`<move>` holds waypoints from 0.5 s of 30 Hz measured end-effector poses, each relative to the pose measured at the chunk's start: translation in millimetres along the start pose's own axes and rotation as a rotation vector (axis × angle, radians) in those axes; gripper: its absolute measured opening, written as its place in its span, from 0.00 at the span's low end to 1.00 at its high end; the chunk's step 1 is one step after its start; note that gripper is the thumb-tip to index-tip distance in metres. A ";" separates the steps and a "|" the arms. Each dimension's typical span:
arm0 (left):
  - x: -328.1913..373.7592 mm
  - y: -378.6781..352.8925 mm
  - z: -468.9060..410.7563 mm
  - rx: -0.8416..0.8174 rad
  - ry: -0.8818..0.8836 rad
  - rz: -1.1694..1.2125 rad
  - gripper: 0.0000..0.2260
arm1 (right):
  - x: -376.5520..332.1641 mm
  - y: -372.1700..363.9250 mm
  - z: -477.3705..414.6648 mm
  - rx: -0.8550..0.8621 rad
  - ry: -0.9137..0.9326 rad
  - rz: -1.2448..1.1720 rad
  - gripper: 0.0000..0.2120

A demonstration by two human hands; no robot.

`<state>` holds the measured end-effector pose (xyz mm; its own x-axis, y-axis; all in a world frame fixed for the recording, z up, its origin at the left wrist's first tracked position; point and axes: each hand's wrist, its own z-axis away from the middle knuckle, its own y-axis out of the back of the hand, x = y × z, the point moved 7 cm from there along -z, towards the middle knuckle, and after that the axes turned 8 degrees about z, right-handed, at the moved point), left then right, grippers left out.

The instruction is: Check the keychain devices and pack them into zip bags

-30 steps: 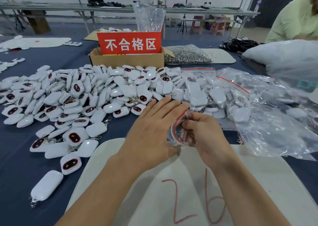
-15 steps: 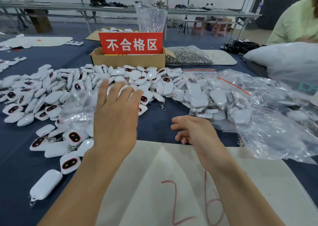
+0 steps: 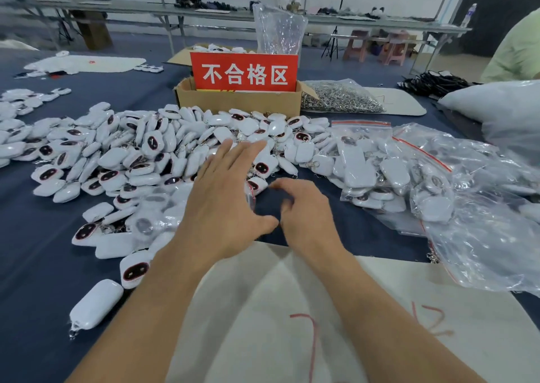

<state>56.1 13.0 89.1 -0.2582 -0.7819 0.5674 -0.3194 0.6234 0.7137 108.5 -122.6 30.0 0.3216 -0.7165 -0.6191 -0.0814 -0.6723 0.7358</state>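
**A:** Head view. Left hand (image 3: 222, 195) stretched flat over the near edge of the devices (image 3: 146, 155), straight in front of the box (image 3: 239, 102). Fingers straight and spread, gripping nothing.

**B:** And the right hand (image 3: 304, 213)?

**A:** Just beside the left, also in front of the box, above bare cloth (image 3: 43, 266). Fingers loosely curled, nothing in them.

**B:** Any bag close by?

**A:** Yes, a blurred clear bag (image 3: 157, 213) with a device inside, front-left of the box, lying on the pile by the left wrist. Also a red strip (image 3: 251, 197) at the left hand's thumb side. Touching or not, cannot tell.

**B:** Packed ones?

**A:** Front-right of the box: zip bags (image 3: 365, 160) full of devices, heaped against a big clear sack (image 3: 482, 222). Directly right of the box, a bag of metal rings (image 3: 342, 96).

**B:** Nearest the camera?

**A:** Farthest in front of the box, a white mat (image 3: 292, 309) with red marks, under both forearms.
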 end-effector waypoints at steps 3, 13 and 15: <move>17.7 4.5 10.0 0.267 0.000 0.207 0.24 | -21.6 -14.6 -14.4 -0.122 0.161 0.085 0.18; 29.1 -24.2 20.3 0.230 -0.101 0.126 0.13 | -12.5 -13.8 -1.0 -0.144 0.163 0.300 0.19; 22.9 -34.4 20.4 0.108 -0.005 0.159 0.12 | -0.8 -3.3 6.4 -0.148 0.121 0.396 0.18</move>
<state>42.6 -26.4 69.2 -0.3175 -0.6736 0.6674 -0.3702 0.7360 0.5668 102.5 -121.0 26.3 0.4014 -0.8807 -0.2516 -0.0870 -0.3101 0.9467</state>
